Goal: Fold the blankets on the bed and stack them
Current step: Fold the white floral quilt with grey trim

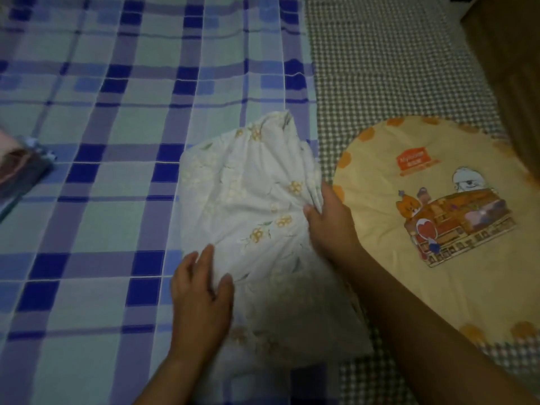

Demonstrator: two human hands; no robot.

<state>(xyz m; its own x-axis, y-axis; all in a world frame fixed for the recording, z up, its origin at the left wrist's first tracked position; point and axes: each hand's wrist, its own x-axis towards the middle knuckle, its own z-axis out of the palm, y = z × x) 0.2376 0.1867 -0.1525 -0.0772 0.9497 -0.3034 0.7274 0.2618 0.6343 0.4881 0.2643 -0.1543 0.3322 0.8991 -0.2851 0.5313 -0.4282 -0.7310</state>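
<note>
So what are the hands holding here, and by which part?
The right hand pinches the white floral blanket at its bunched right edge; the left hand rests flat on its near-left part.

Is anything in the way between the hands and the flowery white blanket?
No. Both hands are already on the white blanket: the left hand rests on its near part, and the right hand pinches its right edge.

Open plaid bed sheet (102, 258) is seen left of the white blanket (257, 206); its right flank is crowded by a yellow pillow (394, 287), its left edge by folded cloth (20, 168).
</note>
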